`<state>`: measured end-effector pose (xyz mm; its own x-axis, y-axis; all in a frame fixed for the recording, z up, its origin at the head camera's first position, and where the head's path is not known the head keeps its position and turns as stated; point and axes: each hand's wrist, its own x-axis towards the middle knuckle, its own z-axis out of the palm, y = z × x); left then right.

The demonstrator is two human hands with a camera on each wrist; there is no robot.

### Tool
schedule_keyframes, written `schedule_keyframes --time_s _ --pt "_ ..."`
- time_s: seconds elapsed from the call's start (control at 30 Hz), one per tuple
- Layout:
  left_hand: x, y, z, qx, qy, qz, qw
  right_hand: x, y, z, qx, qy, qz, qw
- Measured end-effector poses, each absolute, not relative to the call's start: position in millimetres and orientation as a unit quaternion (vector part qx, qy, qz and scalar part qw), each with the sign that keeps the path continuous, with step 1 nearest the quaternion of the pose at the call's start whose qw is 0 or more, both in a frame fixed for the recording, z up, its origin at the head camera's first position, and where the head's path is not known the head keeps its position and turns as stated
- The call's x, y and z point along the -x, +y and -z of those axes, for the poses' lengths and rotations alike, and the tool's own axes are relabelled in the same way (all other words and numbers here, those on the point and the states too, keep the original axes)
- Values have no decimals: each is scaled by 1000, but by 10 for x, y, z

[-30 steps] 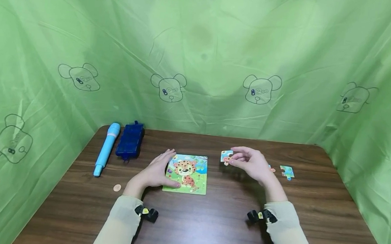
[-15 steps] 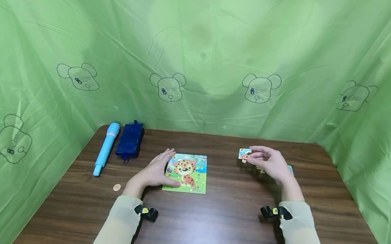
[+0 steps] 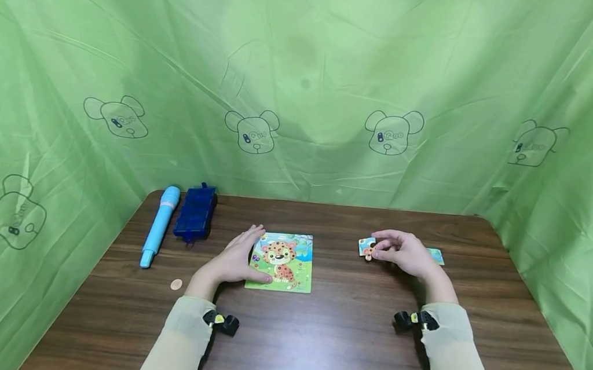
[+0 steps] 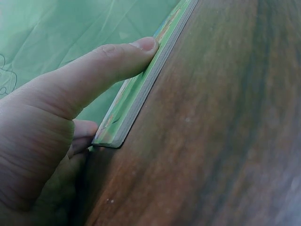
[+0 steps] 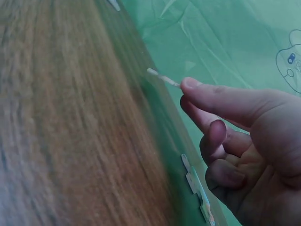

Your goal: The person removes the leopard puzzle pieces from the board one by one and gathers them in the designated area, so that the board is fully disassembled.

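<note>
My right hand [image 3: 403,252] pinches a small puzzle piece [image 3: 366,247] between thumb and fingertips, above the right half of the table. The right wrist view shows this piece [image 5: 162,77] edge-on, clear of the wood. My left hand [image 3: 233,261] holds a square puzzle board [image 3: 297,275] with a spotted leopard cub picture. Its thumb [image 4: 127,56] lies on the board's near edge and the other fingers run along the left side. Another puzzle piece [image 3: 435,256] lies beyond my right wrist, partly covered. Below the right hand, loose puzzle pieces [image 5: 197,188] lie on the table.
A blue toy microphone [image 3: 159,226] and a dark blue compartment box [image 3: 195,215] lie at the back left. Nearer sits a small round disc [image 3: 176,284]. Green cloth [image 3: 304,92] hangs close behind and beside the brown wooden table [image 3: 326,338].
My right hand has carried the pinched piece to the right, then slightly lower and towards me. My left hand has stayed at the puzzle board.
</note>
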<state>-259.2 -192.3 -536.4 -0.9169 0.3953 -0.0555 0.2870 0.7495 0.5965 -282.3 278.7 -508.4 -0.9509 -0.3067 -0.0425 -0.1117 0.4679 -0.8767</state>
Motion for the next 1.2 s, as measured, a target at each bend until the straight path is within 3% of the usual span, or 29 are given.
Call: schedule_keyframes --time_s 0.7,1.2 --pt "2580 -1916 5346 -185 930 -306 89 2840 2813 5131 128 912 389 43" --pt "2569 -1923 5331 -190 928 -308 85 2854 2819 5141 144 926 347 45"
